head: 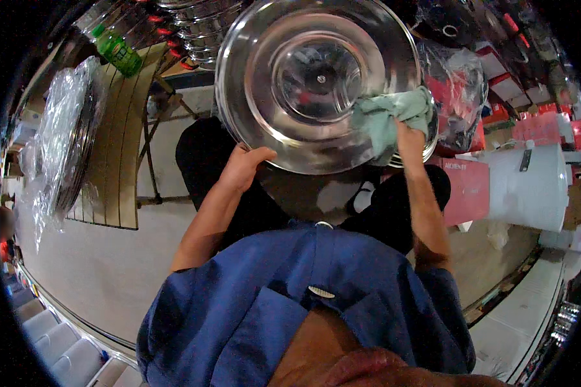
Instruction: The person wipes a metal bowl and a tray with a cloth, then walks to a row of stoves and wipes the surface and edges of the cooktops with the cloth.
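Observation:
A large round shiny metal lid or tray (281,130) with raised rings and a small screw at its centre is in front of me, above my knees. My left hand (246,167) grips its near left rim, thumb on top. A pale green cloth (392,116) lies bunched against the right part of the metal surface, and my right hand (410,140) is shut on it. The cloth is partly blurred. The right hand's fingertips are partly hidden in the cloth's folds. More metal rims show just beneath the right edge of the round piece.
On a slatted folding table (121,159) at left lie a stack of round metal pieces in clear plastic (68,140) and a green bottle (118,53). Stacked metal pots (203,29) stand beyond. At right are a red box (465,191) and a white container (530,188).

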### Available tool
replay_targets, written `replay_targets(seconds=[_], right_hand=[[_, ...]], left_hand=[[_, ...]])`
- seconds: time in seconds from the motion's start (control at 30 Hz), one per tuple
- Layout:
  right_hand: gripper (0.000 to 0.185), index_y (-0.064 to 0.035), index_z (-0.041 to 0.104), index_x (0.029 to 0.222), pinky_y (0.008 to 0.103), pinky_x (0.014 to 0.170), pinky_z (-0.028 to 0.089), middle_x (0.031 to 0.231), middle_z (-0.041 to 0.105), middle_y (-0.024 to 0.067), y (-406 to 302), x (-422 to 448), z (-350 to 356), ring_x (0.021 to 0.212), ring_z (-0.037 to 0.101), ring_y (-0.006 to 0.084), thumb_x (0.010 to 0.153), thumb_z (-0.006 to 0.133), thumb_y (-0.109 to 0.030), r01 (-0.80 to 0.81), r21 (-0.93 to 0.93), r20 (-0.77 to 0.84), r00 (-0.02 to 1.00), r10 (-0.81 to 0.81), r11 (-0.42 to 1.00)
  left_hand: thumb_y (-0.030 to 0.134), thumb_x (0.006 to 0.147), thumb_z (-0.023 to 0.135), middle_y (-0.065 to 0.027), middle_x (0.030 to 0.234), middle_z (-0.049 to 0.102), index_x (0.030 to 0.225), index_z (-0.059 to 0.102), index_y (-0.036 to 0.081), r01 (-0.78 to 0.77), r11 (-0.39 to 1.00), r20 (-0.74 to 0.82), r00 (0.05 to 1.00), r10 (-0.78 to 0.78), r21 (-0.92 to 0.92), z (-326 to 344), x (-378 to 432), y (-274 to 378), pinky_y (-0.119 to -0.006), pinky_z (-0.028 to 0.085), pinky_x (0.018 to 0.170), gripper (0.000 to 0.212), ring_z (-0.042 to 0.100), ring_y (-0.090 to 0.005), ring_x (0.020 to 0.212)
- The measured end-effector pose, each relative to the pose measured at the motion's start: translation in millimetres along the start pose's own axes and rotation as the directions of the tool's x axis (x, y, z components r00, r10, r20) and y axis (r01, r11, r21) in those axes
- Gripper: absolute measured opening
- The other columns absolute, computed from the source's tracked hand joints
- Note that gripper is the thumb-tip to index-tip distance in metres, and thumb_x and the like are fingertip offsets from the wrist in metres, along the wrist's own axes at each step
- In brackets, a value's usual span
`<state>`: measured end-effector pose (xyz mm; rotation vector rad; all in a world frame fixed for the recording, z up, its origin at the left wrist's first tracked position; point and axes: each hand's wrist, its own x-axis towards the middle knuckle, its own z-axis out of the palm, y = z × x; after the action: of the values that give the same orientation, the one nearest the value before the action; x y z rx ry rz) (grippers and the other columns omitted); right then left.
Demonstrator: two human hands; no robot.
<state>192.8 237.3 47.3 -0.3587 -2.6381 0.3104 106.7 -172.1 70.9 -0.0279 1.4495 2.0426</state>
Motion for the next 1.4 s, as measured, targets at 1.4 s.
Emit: replay_targets(seconds=[1.4], right_hand=[[0.056, -0.0029, 0.047, 0.131, 0.0505, 0.089, 0.049, 0.118, 0.06, 0.0233, -52, 41, -114, 0.106, 0.058, 0.0452, 0.079, 0.061, -0.02, 0.006, -0.136, 0.151, 0.988, 0.014, 0.991]], left_hand=[[0.006, 0.074, 0.068, -0.0068, 0.1, 0.07, 0.11, 0.066, 0.0, 0.043, 0.915, 0.435, 0.87, -0.231, 0.4, 16, 4, -21, -0.035, 0.049, 0.088, 0.037, 0.064, -0.0184, 0.092]])
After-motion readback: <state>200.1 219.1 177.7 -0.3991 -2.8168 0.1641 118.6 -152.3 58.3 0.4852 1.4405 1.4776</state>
